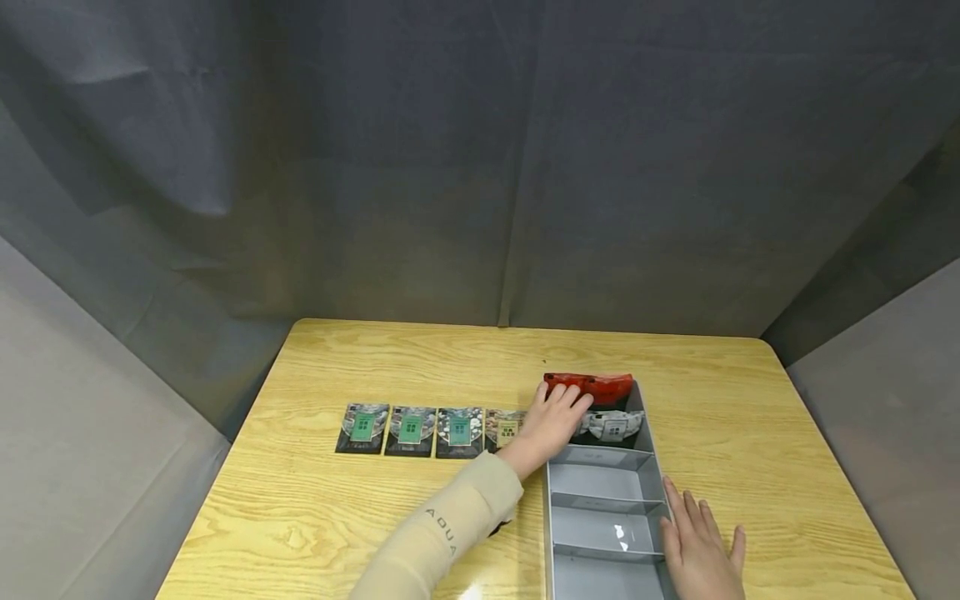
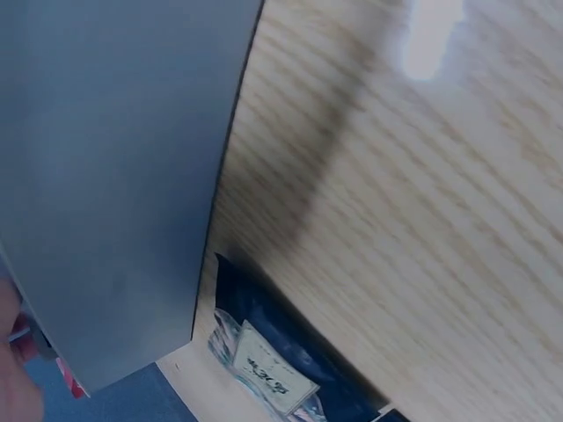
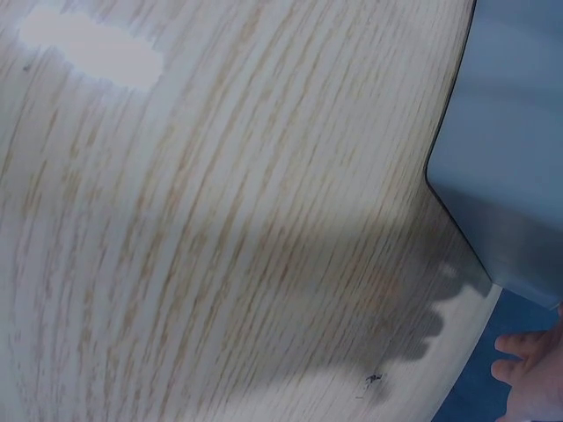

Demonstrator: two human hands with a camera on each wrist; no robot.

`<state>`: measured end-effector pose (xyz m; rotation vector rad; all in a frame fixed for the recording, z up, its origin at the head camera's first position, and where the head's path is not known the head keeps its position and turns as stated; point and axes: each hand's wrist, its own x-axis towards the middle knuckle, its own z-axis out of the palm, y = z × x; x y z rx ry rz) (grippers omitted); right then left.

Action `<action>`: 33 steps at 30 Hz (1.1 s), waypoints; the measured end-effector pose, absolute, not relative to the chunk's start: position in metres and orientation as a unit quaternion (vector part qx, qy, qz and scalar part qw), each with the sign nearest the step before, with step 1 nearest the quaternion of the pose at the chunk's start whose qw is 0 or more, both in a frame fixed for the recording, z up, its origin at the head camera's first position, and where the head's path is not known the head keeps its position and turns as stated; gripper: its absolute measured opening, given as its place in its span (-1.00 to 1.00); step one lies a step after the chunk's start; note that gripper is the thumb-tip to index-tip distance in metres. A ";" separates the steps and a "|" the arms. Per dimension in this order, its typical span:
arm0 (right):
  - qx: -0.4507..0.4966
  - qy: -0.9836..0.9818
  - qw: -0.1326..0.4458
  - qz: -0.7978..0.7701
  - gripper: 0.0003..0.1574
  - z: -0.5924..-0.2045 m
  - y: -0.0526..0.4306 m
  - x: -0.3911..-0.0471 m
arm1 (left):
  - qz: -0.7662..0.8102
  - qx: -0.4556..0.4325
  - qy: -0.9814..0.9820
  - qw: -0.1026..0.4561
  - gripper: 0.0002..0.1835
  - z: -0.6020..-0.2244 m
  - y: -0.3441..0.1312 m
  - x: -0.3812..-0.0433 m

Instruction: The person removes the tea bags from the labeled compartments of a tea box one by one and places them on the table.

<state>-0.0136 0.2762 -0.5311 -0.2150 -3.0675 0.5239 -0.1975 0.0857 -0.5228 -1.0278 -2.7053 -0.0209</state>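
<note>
My left hand [image 1: 553,421] reaches over the left wall of a long grey divided box [image 1: 607,479]. Its fingers are spread above the far compartments, which hold red packets [image 1: 611,388] and silver-white packets [image 1: 615,426]. The fingertips lie right at these packets, and I cannot tell if they pinch one. In the left wrist view, part of that hand [image 2: 13,369] shows beyond the box's grey side wall [image 2: 114,176]. My right hand [image 1: 703,546] rests at the box's right side with fingers extended, thumb near the rim.
Left of the box, a row of dark packets lies flat: two with green labels [image 1: 362,427], one with a teal label [image 1: 460,432], and one with a yellowish label [image 1: 507,428] partly behind my left hand. Dark curtains [image 1: 405,167] hang behind the wooden table [image 1: 300,517].
</note>
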 end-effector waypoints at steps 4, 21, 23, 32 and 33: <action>-0.071 -0.983 0.006 0.168 -0.34 -0.532 0.276 -0.013 | 0.011 -0.355 -0.930 0.098 -0.72 -0.521 0.089 -0.199; -0.068 -0.984 0.012 0.166 -0.33 -0.530 0.274 -0.013 | 0.061 -0.360 -0.925 0.108 -0.73 -0.526 0.092 -0.199; -0.069 -0.984 0.011 0.166 -0.33 -0.530 0.274 -0.013 | 0.060 -0.359 -0.925 0.109 -0.72 -0.525 0.092 -0.198; -0.071 -0.983 0.013 0.166 -0.33 -0.531 0.274 -0.013 | 0.027 -0.353 -0.927 0.119 -0.74 -0.519 0.089 -0.197; -0.071 -0.983 0.011 0.166 -0.33 -0.531 0.274 -0.013 | 0.024 -0.353 -0.927 0.125 -0.75 -0.518 0.089 -0.197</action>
